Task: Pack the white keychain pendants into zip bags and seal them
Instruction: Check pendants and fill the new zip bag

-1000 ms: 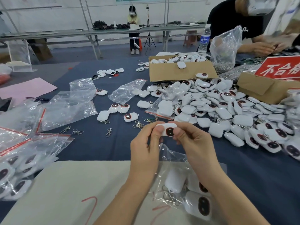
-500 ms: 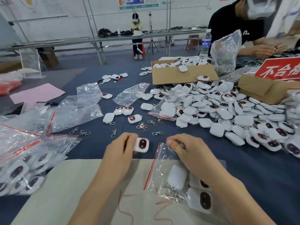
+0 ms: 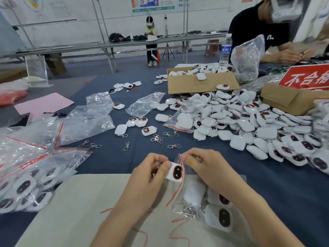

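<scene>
My left hand pinches a white keychain pendant with a dark oval face, its right end at the mouth of a clear zip bag. My right hand pinches the bag's red-striped top edge and holds it up. Several white pendants with metal clips lie inside the bag. A big heap of loose pendants covers the table to the right.
Filled zip bags lie at the left, empty bags beyond them. Loose metal clips dot the blue cloth. Cardboard boxes stand at the back. A beige sheet lies under my arms. Another person works at the far right.
My left hand has carried the pendant rightward to the bag's mouth. My right hand has lifted the bag's open edge toward it.
</scene>
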`<state>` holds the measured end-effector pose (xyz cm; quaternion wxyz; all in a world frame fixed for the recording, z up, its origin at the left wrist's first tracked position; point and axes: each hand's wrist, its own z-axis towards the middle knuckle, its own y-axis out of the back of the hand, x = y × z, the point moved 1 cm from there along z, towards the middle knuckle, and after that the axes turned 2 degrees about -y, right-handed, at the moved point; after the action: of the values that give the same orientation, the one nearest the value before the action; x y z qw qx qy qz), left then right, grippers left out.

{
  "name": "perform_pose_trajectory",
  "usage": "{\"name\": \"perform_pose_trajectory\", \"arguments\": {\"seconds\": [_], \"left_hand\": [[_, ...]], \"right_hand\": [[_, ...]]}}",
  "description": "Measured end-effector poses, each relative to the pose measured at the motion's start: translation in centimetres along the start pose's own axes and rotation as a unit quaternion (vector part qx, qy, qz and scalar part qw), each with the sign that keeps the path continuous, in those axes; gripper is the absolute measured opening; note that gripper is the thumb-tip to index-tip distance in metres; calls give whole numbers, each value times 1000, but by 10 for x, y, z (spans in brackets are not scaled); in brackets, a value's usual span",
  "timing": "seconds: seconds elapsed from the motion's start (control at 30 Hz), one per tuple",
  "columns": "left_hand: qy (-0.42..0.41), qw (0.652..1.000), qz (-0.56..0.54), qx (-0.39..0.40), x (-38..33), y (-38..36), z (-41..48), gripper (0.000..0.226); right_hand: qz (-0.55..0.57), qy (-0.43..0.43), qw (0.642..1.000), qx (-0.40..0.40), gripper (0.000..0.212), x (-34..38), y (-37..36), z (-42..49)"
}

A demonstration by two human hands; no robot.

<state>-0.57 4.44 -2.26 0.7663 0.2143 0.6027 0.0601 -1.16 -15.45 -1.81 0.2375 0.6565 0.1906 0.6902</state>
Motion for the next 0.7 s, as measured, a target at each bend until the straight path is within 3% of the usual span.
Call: {"name": "perform_pose_trajectory", "arguments": {"seconds": [0.23, 0.4, 0.5, 0.6, 0.7], "left_hand": [[-8, 998, -11, -58, -6, -13, -2, 17], [16, 992, -121, -22, -15, -17, -3, 27], [56, 982, -173, 56, -18, -20, -9, 32], [69, 978, -151, 123, -16, -22, -15, 29], [-43, 997, -25, 56, -11, -20, -12, 28]], "right_hand": [[42, 20, 999, -13, 14, 3, 0, 0], [83, 18, 996, -11, 12, 5, 2, 0], [79, 24, 996, -17, 14, 6, 3, -1], [55, 25, 998, -23, 15, 6, 3, -1], [-12, 17, 1000, -23, 19, 5, 6, -3]]}}
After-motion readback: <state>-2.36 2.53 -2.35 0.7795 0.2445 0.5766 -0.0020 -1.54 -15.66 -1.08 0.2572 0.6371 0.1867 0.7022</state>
